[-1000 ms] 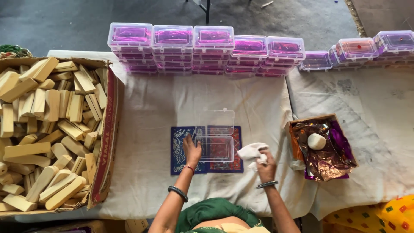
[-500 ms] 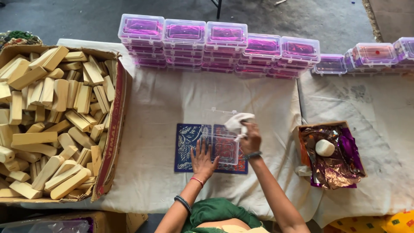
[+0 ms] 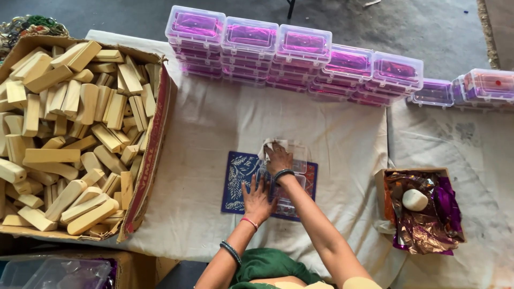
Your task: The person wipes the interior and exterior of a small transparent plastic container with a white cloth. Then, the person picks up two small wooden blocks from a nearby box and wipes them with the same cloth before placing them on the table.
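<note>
Stacks of clear lidded boxes (image 3: 300, 59) with purple linings line the far edge of your bench (image 3: 203, 134); a big cardboard carton (image 3: 152, 155) of pale wooden blocks (image 3: 69, 139) fills the left. A small carton (image 3: 415, 211) of purple and bronze foil sits right. The clear plastic box (image 3: 297, 163) lies open on the blue patterned mat (image 3: 238, 176), long axis running away from you. Your left hand (image 3: 257, 198) presses flat, fingers spread, on the box's near part; your right hand (image 3: 278, 158) grips a white cloth (image 3: 270, 145) inside it. Bare cloth-covered room surrounds the mat.

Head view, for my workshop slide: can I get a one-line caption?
Right hand presses a white cloth into an open clear box; left hand steadies it on a blue mat.
</note>
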